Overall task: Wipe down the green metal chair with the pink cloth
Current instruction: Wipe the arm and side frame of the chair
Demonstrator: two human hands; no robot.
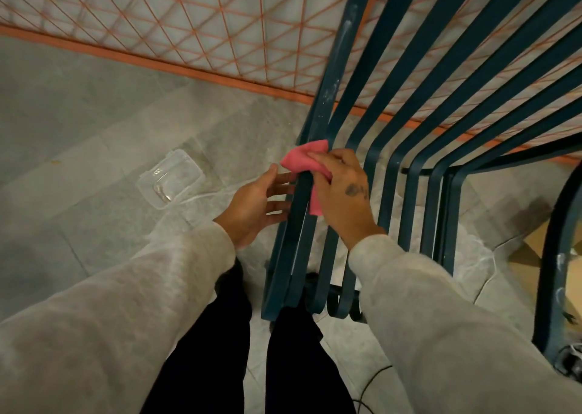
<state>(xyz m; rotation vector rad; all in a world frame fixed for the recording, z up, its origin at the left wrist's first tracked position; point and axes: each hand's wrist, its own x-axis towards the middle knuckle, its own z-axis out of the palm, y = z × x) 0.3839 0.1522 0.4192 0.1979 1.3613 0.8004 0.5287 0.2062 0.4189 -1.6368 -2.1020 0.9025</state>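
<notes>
The green metal chair (390, 174) fills the right half of the view, its curved slats running from the seat up into the backrest. White dust streaks its leftmost slat. My right hand (343, 193) grips the pink cloth (302, 160) and holds it against the leftmost slats where seat meets back; part of the cloth hangs down between two slats. My left hand (258, 205) is beside the chair's left edge with its fingers straight, their tips touching the outer slat just below the cloth.
A clear plastic container (170, 179) lies on the grey tiled floor to the left. An orange wire mesh fence (157, 32) runs along the back. Another dark metal frame (554, 256) and a cardboard piece (532, 250) are at the right. My legs stand before the chair.
</notes>
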